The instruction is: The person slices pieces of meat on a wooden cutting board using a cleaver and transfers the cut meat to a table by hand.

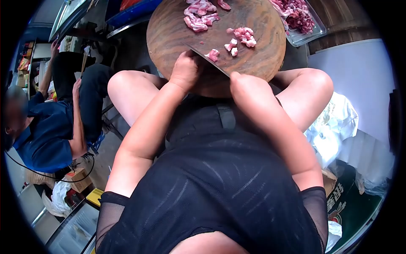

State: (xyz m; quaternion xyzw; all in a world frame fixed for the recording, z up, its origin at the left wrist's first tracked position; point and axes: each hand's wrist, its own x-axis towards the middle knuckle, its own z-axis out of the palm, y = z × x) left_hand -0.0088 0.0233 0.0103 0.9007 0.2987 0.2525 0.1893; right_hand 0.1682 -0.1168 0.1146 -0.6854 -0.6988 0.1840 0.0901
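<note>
R hand (244, 85) clamped on knife (209, 61); L hand (185, 70) by it, can't tell grip; meat pcs (246, 37) on board (169, 36), tray (320, 31) beside

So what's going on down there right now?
The right hand holds a knife low over a round wooden block, with the left hand close beside the blade; what it grips is hidden. Meat strips and small chunks lie across the block, and more cut meat sits in a clear tray beyond. To the left, another person holds thin sticks.
</note>
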